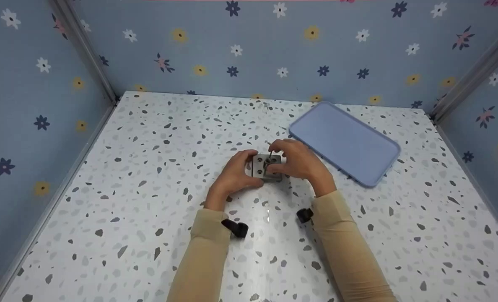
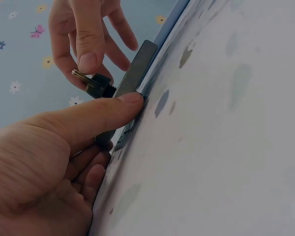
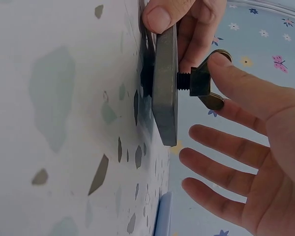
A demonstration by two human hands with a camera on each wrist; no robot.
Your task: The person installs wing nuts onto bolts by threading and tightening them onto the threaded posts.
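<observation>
A small square grey metal plate [image 1: 257, 166] with several holes lies on the speckled table in the head view. My left hand [image 1: 233, 173] grips it by its near and far edges, thumb on the near side. From the plate's middle rises a brass-coloured wing screw [image 3: 200, 81], its threads partly showing above the plate in the right wrist view. My right hand [image 1: 298, 160] holds the screw's wings between thumb and forefinger, the other fingers spread loosely. In the left wrist view the plate [image 2: 137, 66] appears edge-on, the wing screw [image 2: 96, 86] standing out from it.
A blue shallow tray [image 1: 343, 140] lies to the right of my right hand, at the back of the table. Blue flowered panels [image 1: 265, 54] wall in the back and both sides of the speckled white table [image 1: 148, 147].
</observation>
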